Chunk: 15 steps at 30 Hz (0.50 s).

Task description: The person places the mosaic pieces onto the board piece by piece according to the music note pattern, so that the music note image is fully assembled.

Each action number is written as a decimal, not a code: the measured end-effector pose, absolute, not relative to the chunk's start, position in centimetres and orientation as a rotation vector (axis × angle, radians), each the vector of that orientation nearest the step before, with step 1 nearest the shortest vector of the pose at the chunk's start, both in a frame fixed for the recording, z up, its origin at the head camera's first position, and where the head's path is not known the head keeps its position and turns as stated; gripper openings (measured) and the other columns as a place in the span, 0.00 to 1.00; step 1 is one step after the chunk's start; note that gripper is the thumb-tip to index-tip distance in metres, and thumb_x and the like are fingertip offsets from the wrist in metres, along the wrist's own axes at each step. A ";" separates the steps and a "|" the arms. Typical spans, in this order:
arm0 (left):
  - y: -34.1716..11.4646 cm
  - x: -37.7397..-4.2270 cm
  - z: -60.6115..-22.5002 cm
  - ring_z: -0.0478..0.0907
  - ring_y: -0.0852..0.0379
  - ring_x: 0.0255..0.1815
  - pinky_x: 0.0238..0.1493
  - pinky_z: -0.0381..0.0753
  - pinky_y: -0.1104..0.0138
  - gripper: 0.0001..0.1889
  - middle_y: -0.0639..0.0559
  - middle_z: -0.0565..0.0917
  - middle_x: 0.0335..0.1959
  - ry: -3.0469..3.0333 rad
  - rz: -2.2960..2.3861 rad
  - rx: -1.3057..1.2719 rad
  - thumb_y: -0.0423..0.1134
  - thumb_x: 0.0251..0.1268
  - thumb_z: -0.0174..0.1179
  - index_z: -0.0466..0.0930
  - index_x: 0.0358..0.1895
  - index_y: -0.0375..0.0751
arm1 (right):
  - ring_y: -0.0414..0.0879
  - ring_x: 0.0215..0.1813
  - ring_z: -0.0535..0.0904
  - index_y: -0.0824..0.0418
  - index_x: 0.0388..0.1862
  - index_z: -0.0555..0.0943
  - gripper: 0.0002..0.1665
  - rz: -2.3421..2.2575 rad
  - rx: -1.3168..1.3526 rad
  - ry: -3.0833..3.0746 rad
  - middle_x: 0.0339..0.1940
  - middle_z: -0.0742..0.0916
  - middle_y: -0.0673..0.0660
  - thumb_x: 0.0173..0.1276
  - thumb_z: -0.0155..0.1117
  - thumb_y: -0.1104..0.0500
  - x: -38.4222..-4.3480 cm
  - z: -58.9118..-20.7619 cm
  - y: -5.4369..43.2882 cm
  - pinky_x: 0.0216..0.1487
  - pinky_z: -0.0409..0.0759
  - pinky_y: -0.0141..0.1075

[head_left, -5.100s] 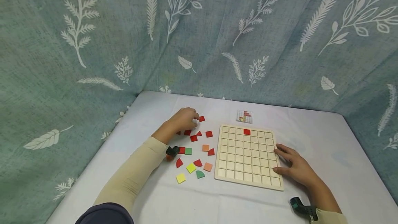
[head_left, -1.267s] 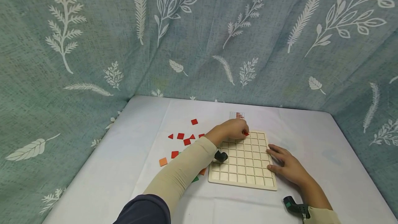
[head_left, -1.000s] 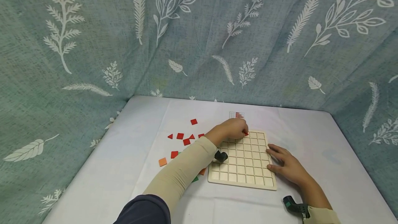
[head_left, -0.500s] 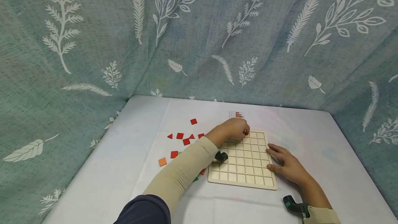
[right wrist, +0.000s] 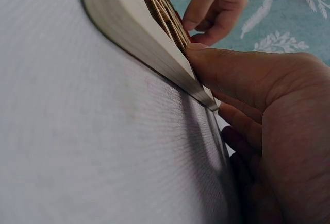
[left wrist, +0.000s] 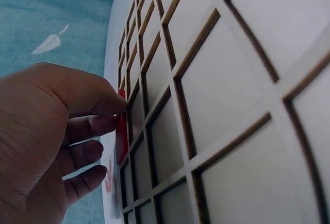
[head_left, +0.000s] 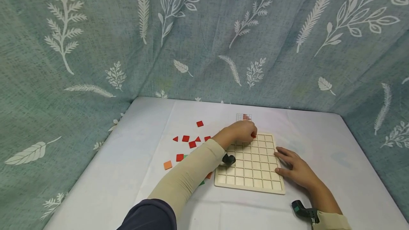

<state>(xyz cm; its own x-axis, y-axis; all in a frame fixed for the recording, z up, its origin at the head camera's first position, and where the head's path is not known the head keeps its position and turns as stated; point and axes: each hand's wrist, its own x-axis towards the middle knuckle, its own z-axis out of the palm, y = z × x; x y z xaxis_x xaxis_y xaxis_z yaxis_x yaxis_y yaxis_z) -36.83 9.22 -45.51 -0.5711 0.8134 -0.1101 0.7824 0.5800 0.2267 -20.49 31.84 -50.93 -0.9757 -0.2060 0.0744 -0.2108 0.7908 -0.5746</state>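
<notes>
Blue-green cloth (head_left: 204,45) with white leaf prints (head_left: 181,67) behind and on both sides of a white tablecloth (head_left: 252,212)

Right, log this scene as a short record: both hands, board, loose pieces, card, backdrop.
Left hand: thumb and fingers pinch a red piece at the board's far edge; whether it sits in a cell is unclear
Right hand: thumb and fingertips touch the board's right edge
Board: pale, gridded, flat on white cloth
Loose pieces: red squares, red triangles, orange square, others partly hidden by the left sleeve
Card: beyond the board, partly covered
Backdrop: blue-green, white leaf pattern
</notes>
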 end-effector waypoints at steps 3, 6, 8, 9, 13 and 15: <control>9.0 -36.7 -45.4 0.67 0.60 0.30 0.31 0.66 0.69 0.04 0.56 0.75 0.33 2.608 0.207 1.338 0.35 0.64 0.58 0.82 0.38 0.48 | 0.65 0.73 0.55 0.63 0.67 0.73 0.41 0.952 0.350 -2.970 0.73 0.66 0.60 0.59 0.73 0.47 -20.5 -51.0 31.8 0.65 0.55 0.63; 8.8 -36.5 -45.2 0.68 0.60 0.31 0.32 0.67 0.69 0.08 0.56 0.75 0.36 2.615 0.190 1.353 0.35 0.63 0.59 0.83 0.42 0.47 | 0.65 0.73 0.56 0.63 0.67 0.73 0.41 0.951 0.357 -2.971 0.73 0.66 0.60 0.59 0.73 0.47 -20.4 -50.9 31.8 0.65 0.55 0.64; 8.5 -36.4 -45.0 0.70 0.61 0.33 0.34 0.70 0.70 0.11 0.55 0.77 0.38 2.618 0.181 1.367 0.35 0.62 0.59 0.84 0.47 0.46 | 0.65 0.73 0.55 0.63 0.68 0.73 0.41 0.947 0.359 -2.974 0.73 0.66 0.60 0.59 0.72 0.47 -20.4 -50.8 31.8 0.64 0.55 0.64; 8.4 -36.5 -44.9 0.71 0.62 0.34 0.36 0.71 0.70 0.13 0.56 0.78 0.40 2.623 0.173 1.373 0.35 0.61 0.60 0.84 0.48 0.46 | 0.65 0.73 0.55 0.63 0.68 0.73 0.41 0.948 0.361 -2.975 0.73 0.66 0.60 0.59 0.72 0.46 -20.4 -50.8 31.8 0.64 0.55 0.64; 7.3 -36.8 -44.6 0.75 0.62 0.40 0.42 0.74 0.69 0.14 0.55 0.80 0.44 2.643 0.144 1.375 0.34 0.61 0.59 0.84 0.50 0.45 | 0.66 0.73 0.55 0.63 0.68 0.72 0.42 0.944 0.361 -2.984 0.73 0.66 0.60 0.60 0.71 0.44 -20.4 -50.6 31.7 0.64 0.54 0.65; 6.4 -37.0 -44.4 0.76 0.60 0.45 0.46 0.75 0.67 0.14 0.54 0.80 0.48 2.651 0.139 1.351 0.35 0.64 0.59 0.83 0.52 0.45 | 0.66 0.73 0.55 0.64 0.69 0.72 0.43 0.952 0.360 -2.986 0.74 0.65 0.61 0.60 0.71 0.44 -20.3 -50.5 31.6 0.64 0.54 0.65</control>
<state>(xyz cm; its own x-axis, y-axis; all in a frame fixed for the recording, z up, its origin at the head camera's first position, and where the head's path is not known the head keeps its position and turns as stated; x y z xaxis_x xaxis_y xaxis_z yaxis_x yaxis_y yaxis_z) -37.01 6.40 -44.37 -0.5780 0.8095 -0.1028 0.7944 0.5870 0.1560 -20.30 31.63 -50.53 -0.9739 -0.2199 0.0562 -0.2118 0.7920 -0.5726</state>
